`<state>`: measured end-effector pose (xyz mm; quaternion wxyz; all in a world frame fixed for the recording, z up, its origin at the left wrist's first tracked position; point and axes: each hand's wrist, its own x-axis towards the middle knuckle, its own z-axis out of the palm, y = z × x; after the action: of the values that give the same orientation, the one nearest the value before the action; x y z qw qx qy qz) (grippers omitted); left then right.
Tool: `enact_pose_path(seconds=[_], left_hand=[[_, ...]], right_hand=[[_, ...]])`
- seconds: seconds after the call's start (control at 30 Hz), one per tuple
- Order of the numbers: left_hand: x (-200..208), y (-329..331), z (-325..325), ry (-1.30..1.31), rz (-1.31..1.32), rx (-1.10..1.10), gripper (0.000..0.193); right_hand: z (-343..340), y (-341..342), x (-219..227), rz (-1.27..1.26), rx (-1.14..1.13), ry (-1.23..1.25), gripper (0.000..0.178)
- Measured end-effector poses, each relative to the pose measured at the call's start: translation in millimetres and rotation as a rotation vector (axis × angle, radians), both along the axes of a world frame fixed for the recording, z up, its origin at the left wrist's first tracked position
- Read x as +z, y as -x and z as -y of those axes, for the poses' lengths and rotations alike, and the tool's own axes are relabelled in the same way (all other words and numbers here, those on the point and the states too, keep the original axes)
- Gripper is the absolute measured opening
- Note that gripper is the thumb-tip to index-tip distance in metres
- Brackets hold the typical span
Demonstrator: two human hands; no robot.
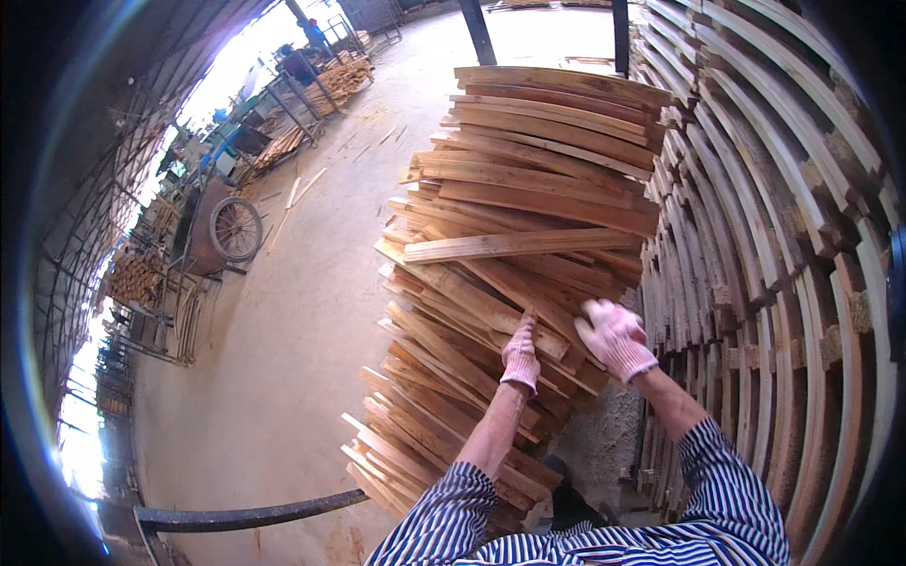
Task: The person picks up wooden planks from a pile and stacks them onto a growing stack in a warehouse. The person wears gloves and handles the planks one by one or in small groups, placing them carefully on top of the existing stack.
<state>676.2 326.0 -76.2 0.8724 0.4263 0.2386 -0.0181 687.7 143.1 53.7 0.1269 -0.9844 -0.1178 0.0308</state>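
Note:
A large pile of rough wooden slats (pixel 528 203) lies in front of me, the pieces crossing at various angles. My left hand (pixel 521 358), in a pale pinkish work glove, is closed at the near end of a slat (pixel 462 294) that slants up to the left. Just right of it, my right hand (pixel 617 340) wears a matching glove. Its thumb and fingers are apart, slightly blurred, over the right edge of the pile, and nothing shows in it. One loose slat (pixel 510 245) rests across the top of the others.
Tall stacks of pale slats (pixel 764 283) rise close on my right. A dark metal bar (pixel 255 516) juts out at lower left; dark posts (pixel 478 33) stand beyond the pile. Across the concrete floor (pixel 311 330) are a cart wheel (pixel 235 229) and more wood.

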Motion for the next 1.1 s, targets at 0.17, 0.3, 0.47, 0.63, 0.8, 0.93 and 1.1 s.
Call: enact_pose_path(seconds=[0.17, 0.3, 0.47, 0.63, 0.8, 0.93, 1.1], left_hand=[[3, -38, 15, -0.157, -0.248, 0.133, 0.051], [3, -37, -2, -0.071, -0.229, 0.065, 0.048], [-1, -36, 3, -1.681, 0.034, -0.821, 0.057], [16, -28, 16, -1.338, -0.077, -0.57, 0.048], [-8, -29, 4, 0.186, -0.24, 0.099, 0.059], [39, -5, 23, 0.105, -0.151, 0.087, 0.064], [55, 17, 21, 0.01, 0.009, 0.156, 0.07]], right_hand=[[-40, -92, 37, 0.555, 0.151, -0.112, 0.074], [-58, -150, 21, 0.435, 0.247, 0.276, 0.045], [-44, -130, 31, 0.075, 0.394, 0.326, 0.027], [-10, -66, 1, -0.477, 0.137, -0.085, 0.108], [-7, -36, -13, -0.489, 0.043, -0.176, 0.115], [-9, -21, -10, -0.509, -0.144, -0.163, 0.109], [-5, 10, 4, -0.579, 0.01, -0.291, 0.101]])
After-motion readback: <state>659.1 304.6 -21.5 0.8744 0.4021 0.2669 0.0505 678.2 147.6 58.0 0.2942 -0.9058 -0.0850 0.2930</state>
